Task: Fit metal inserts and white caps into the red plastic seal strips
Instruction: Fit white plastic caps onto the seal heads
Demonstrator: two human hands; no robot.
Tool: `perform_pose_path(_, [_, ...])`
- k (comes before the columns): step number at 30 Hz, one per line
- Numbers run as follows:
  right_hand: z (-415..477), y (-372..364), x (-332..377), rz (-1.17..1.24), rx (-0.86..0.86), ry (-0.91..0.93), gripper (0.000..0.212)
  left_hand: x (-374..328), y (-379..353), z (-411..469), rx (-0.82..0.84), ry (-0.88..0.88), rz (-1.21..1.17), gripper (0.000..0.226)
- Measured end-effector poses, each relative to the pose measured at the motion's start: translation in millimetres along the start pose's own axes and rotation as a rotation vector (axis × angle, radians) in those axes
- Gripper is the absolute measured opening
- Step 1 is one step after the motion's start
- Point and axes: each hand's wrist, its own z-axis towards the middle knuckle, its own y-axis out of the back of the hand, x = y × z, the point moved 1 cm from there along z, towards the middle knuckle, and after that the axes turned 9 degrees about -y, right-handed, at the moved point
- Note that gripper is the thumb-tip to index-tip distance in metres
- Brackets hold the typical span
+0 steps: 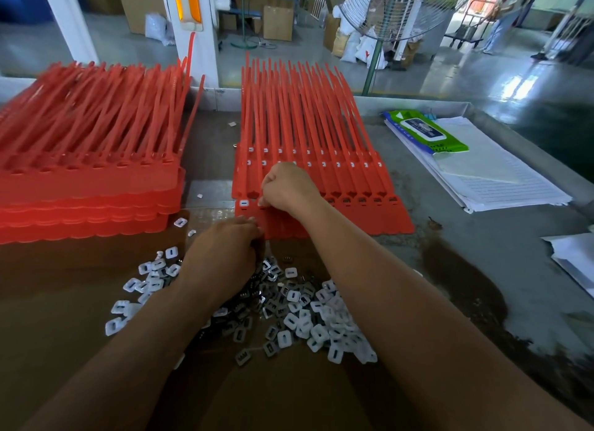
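Note:
A stack of red seal strips (pixel 337 170) lies in the middle of the table, tails pointing away. Its front sheet (pixel 379 221) carries one white cap (pixel 243 202) at the far left socket. My right hand (pixel 286 186) hovers over the second socket with fingers curled, pinching something too small to make out. My left hand (pixel 225 253) rests on the near edge of that sheet, fingers bent down onto the red plastic. A loose heap of white caps (pixel 321 321) and dark metal inserts (pixel 244 302) lies on brown cardboard (pixel 48 302) below my hands.
A second, thicker stack of red strips (pixel 86 160) sits at the left. A green wet-wipe pack (pixel 427 131) lies on lined paper sheets (pixel 488 180) at the right. More paper (pixel 575 257) juts in at the right edge. A standing fan (pixel 392 9) is behind the table.

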Motion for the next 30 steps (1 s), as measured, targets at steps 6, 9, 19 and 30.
perform_pose_path(6, [-2,-6,-4,-0.032,-0.065,0.033,0.019,1,-1,2,0.008,-0.006,0.029,0.034])
perform_pose_path(9, [-8,-4,-8,-0.006,-0.062,0.101,0.007,2,-1,2,0.011,-0.002,0.035,0.034])
perform_pose_path(19, [-44,32,-28,0.094,0.071,0.202,0.012,4,-3,3,0.015,0.014,0.035,0.034])
perform_pose_path(30, [-105,64,-84,-0.083,0.279,0.238,0.011,8,-8,6,0.068,0.044,0.056,0.044])
